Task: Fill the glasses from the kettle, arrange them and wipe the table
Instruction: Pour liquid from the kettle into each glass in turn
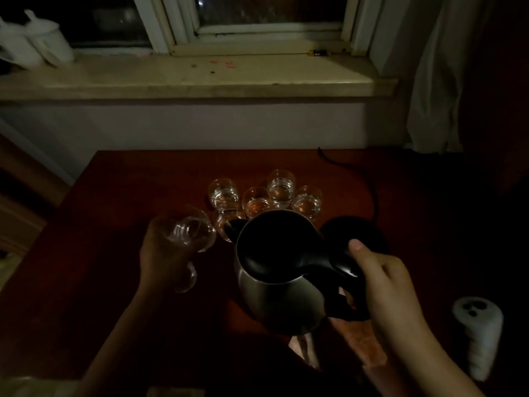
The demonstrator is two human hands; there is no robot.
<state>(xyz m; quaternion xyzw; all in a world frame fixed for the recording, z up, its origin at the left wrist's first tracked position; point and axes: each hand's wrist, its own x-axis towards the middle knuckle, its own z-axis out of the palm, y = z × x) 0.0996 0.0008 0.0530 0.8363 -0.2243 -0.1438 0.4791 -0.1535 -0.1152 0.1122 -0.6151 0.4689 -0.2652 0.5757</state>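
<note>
Left hand [160, 253] grips a tilted glass [190, 232]; right hand [386, 285] clasps the kettle [274, 282] handle.

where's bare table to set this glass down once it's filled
Bare table lies left of the glass cluster, and behind it up to the wall. It is crowded around the kettle, with its base and cord to the right.

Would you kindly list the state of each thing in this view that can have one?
Kettle: lifted, lid shut, spout towards the held glass.
Right hand: closed on the kettle handle.
Left hand: closed on the held glass.
Held glass: tilted, looks empty.
Glasses on the table: upright, holding liquid.
Kettle base: bare, cord attached.
Window: shut, dark outside.
</note>
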